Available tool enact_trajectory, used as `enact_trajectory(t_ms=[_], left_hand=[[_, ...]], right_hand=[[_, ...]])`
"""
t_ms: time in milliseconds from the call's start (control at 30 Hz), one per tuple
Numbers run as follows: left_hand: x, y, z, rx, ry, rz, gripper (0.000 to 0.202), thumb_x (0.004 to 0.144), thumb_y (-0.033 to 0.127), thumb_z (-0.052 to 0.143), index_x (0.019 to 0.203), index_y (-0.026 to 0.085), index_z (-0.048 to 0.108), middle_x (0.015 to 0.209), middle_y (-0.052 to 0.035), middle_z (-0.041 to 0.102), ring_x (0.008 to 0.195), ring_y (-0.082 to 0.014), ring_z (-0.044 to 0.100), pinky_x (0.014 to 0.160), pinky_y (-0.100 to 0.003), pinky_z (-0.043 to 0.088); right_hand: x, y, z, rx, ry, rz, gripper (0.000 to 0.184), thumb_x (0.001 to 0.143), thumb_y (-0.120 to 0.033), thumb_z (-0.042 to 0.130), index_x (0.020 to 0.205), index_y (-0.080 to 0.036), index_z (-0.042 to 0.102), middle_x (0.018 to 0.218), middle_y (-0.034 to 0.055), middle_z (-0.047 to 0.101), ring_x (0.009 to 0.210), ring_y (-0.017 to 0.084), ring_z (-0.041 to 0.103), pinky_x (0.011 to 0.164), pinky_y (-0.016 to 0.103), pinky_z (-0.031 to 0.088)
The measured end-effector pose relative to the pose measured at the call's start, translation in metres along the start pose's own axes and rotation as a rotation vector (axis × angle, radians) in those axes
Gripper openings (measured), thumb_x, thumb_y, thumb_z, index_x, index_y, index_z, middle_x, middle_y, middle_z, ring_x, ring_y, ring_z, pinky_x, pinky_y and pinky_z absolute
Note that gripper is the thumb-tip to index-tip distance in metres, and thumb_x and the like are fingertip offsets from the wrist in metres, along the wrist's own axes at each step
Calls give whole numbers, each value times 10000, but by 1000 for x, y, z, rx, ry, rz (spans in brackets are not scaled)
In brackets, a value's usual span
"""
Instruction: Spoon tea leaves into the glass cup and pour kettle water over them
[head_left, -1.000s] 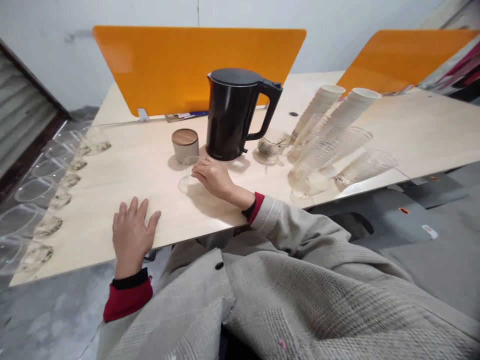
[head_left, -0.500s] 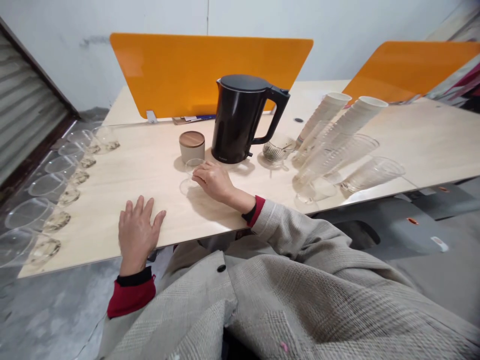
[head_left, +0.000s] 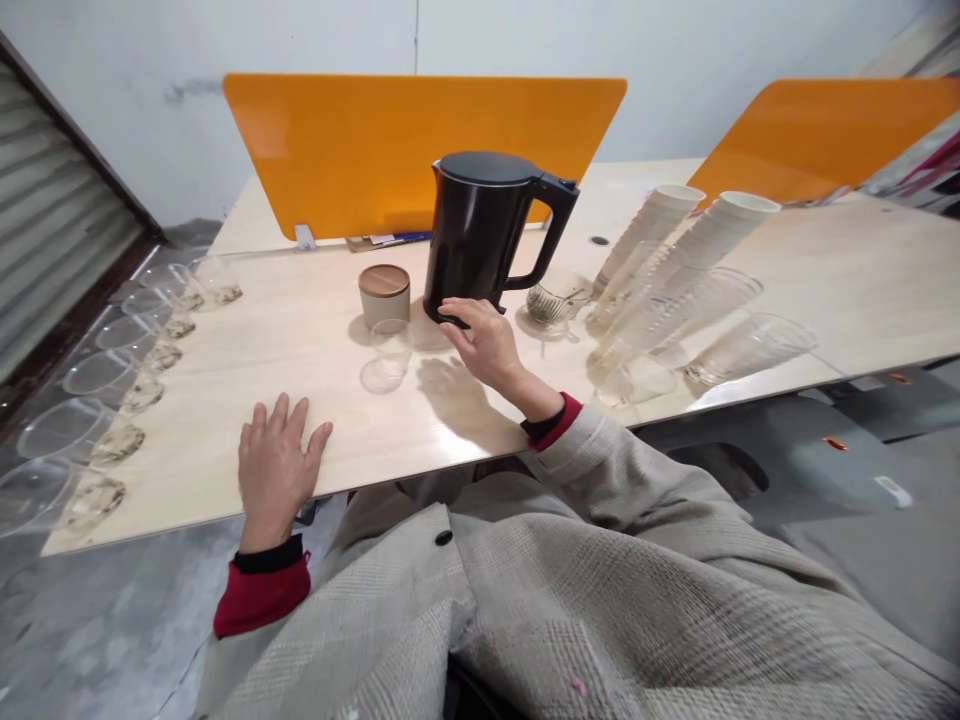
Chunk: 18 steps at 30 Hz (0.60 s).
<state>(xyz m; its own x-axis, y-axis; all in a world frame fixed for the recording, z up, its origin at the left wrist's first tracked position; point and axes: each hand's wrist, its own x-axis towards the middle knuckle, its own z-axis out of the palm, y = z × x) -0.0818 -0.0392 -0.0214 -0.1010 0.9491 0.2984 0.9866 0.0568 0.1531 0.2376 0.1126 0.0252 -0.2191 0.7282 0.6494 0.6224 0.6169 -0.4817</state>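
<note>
Beside black kettle (head_left: 480, 235), right hand (head_left: 487, 345) empty, clear cup (head_left: 391, 347) near, left hand (head_left: 276, 470) flat

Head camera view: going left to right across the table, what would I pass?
Row of clear cups along the left edge → left hand flat on the table → wood-lidded jar → black kettle → strainer → leaning cup stacks.

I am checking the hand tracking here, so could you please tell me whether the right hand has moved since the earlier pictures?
Yes. The right hand has left the clear glass cup and moved right and away, toward the base of the black kettle.
</note>
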Motion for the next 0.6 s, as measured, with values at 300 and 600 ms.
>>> enact_trajectory(t_ms=[300, 600], left_hand=[[2, 0, -1, 25, -15, -12, 641, 1085, 499, 431, 1523, 86, 649, 1670, -239, 541, 1598, -510, 401, 1284, -697, 349], [-1, 1, -1, 10, -16, -18, 634, 1088, 508, 421, 1518, 108, 660, 1673, -225, 545, 1613, -491, 394, 1291, -686, 345]], right_hand=[[62, 6, 21, 142, -158, 160, 601, 998, -518, 657, 1527, -232, 632, 1564, 124, 668, 1374, 328, 680, 1189, 540, 536], [130, -3, 85, -14, -373, 155, 819, 895, -537, 797, 1589, -170, 564, 1636, 196, 580, 1537, 375, 523, 1309, 546, 374]])
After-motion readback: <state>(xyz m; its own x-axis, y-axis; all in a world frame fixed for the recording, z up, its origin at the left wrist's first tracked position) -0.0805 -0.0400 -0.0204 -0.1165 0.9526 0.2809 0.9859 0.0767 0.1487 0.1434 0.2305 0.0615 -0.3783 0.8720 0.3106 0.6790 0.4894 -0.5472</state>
